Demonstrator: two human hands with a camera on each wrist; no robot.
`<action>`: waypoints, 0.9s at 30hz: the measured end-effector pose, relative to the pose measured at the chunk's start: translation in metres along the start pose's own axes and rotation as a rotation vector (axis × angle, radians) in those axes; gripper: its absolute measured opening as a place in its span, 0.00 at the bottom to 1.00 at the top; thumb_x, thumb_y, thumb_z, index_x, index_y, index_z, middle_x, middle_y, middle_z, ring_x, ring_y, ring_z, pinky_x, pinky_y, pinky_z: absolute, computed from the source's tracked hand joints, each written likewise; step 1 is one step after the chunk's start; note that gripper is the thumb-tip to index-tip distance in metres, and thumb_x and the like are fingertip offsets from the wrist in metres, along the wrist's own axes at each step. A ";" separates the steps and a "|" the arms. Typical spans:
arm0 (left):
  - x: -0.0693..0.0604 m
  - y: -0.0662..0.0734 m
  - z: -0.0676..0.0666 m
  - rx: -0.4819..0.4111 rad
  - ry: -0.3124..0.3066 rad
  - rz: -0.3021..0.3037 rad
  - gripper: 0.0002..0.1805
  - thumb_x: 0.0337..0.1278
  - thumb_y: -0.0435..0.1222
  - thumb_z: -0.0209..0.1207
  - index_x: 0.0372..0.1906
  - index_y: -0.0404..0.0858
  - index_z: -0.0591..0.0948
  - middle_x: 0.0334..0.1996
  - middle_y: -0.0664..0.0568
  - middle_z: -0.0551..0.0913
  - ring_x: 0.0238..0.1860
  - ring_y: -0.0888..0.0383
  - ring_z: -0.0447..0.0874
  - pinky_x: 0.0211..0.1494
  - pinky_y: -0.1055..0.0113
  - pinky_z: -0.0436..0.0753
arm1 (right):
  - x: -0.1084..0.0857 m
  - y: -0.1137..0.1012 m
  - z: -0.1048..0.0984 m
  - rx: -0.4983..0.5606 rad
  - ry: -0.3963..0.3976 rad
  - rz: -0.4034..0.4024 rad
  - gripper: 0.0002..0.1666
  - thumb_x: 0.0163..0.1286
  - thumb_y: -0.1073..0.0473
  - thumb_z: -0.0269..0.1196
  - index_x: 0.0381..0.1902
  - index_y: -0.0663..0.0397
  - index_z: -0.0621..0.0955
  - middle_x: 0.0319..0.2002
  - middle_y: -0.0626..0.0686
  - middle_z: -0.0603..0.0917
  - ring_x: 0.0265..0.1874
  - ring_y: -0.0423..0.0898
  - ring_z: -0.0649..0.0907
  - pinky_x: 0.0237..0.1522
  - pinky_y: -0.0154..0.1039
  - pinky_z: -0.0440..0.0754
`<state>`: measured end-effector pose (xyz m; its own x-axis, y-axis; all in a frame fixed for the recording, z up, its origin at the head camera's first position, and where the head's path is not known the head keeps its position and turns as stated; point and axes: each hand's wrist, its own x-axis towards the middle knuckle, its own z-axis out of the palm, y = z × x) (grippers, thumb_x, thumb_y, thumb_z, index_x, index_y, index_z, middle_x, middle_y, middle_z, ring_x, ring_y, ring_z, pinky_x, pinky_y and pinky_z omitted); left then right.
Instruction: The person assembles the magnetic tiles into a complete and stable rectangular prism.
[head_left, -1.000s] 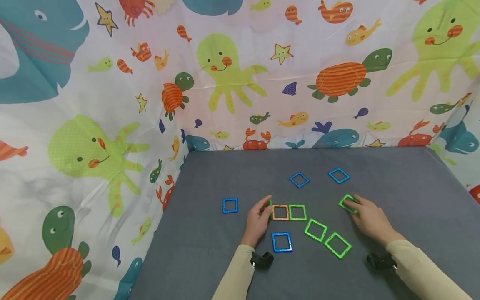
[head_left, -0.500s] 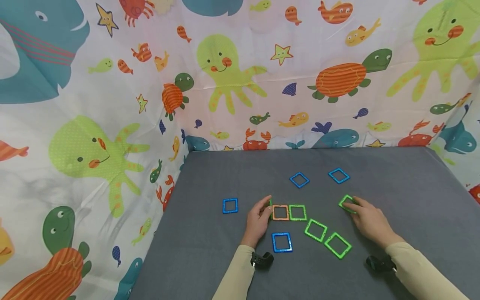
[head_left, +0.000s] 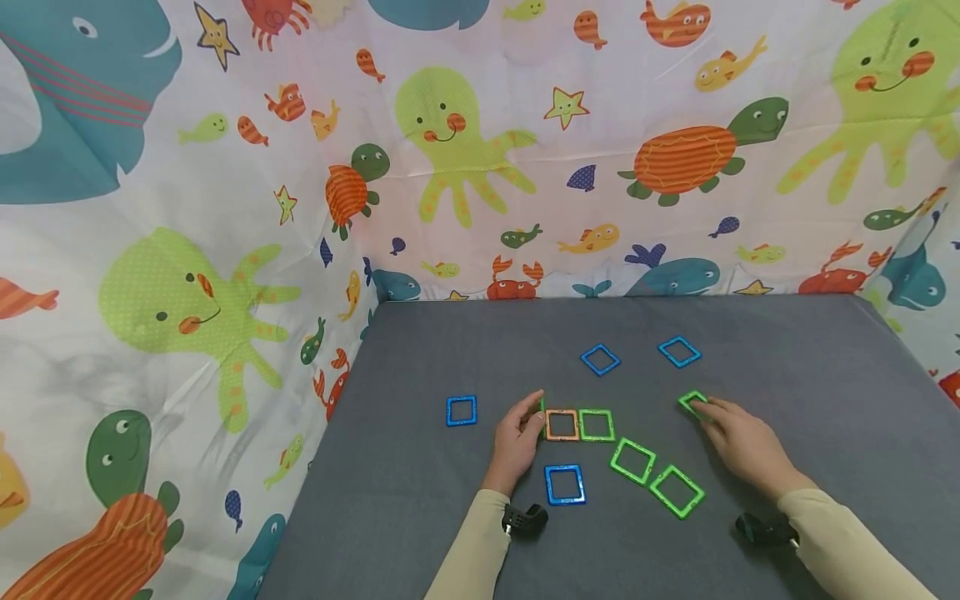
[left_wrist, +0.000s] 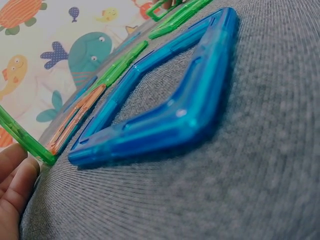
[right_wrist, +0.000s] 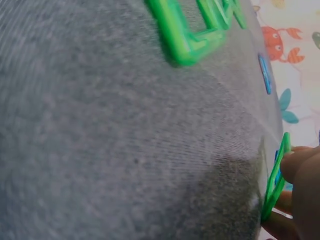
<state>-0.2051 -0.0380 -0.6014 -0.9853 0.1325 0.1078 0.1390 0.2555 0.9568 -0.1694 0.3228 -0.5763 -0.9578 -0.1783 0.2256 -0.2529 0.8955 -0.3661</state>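
My left hand holds a green square magnetic tile on edge, tilted, along the left side of a flat orange square tile. In the left wrist view its fingertips are at the upright tile's outer side. A flat green tile adjoins the orange one on the right. Over to the right, my right hand pinches another green square tile between thumb and fingers, partly hiding it; this tile looks tilted. Between the hands lie two more green tiles, one nearer the middle and one closer to me.
A blue square tile lies just right of the left wrist. Another blue tile is farther left. Two blue tiles lie toward the back, one left and one right. A printed cloth surrounds the grey table.
The right hand has shifted slightly, and the green tile in it has tilted so that less of its frame shows. The left hand and the flat tiles stay as they were.
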 end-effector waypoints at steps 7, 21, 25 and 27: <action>-0.002 0.001 0.000 -0.002 0.005 -0.012 0.23 0.76 0.37 0.53 0.71 0.46 0.76 0.65 0.49 0.81 0.56 0.57 0.81 0.57 0.66 0.79 | 0.000 0.001 -0.007 0.073 -0.011 0.048 0.22 0.75 0.64 0.59 0.65 0.63 0.78 0.59 0.72 0.81 0.56 0.73 0.80 0.52 0.69 0.76; -0.003 0.000 -0.002 -0.002 0.009 0.003 0.22 0.76 0.39 0.53 0.71 0.45 0.76 0.63 0.48 0.82 0.52 0.59 0.81 0.53 0.67 0.79 | 0.004 0.003 -0.009 0.071 0.099 0.066 0.19 0.76 0.66 0.57 0.61 0.65 0.79 0.55 0.72 0.83 0.51 0.72 0.83 0.48 0.68 0.78; -0.003 0.001 -0.002 -0.003 0.004 -0.005 0.23 0.76 0.39 0.53 0.71 0.46 0.76 0.64 0.49 0.82 0.51 0.60 0.80 0.53 0.68 0.78 | 0.005 0.002 -0.010 0.056 0.150 0.094 0.18 0.75 0.66 0.57 0.60 0.65 0.80 0.51 0.71 0.85 0.37 0.64 0.86 0.36 0.61 0.81; -0.002 0.002 -0.001 -0.005 0.002 -0.008 0.23 0.76 0.39 0.53 0.71 0.46 0.76 0.64 0.49 0.82 0.51 0.59 0.80 0.53 0.67 0.78 | 0.005 0.002 -0.010 0.048 0.180 0.105 0.17 0.75 0.67 0.58 0.59 0.65 0.80 0.47 0.71 0.86 0.27 0.55 0.83 0.28 0.51 0.78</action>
<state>-0.2027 -0.0391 -0.5996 -0.9866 0.1281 0.1009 0.1307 0.2513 0.9590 -0.1732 0.3278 -0.5664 -0.9405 -0.0057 0.3396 -0.1636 0.8839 -0.4381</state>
